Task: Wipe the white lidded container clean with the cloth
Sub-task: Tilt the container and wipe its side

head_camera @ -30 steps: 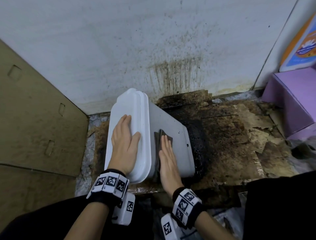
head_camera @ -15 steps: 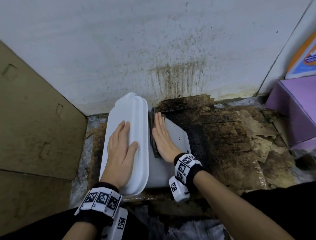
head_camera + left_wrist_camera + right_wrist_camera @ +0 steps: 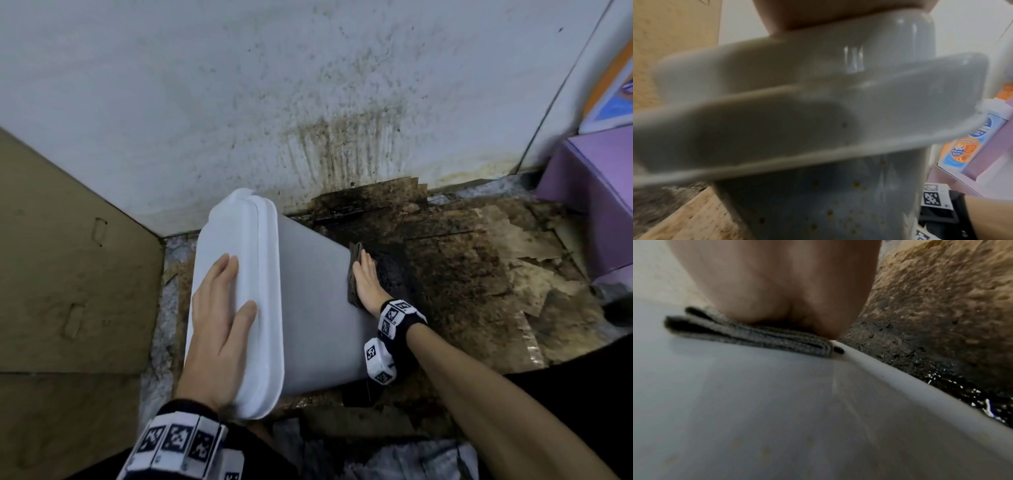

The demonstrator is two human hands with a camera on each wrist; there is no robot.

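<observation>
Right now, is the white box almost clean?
Partly. The top side of the white container looks clean. The right hand presses the cloth at its far edge; the left hand steadies the lid. Orange specks remain on the near side.

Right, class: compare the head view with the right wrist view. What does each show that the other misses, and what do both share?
Only the head view shows the left hand flat on the lid and the stained wall. Only the right wrist view shows the cloth's folded layers. Both show the right hand pressing the cloth on the white container beside the grimy floor.
</observation>
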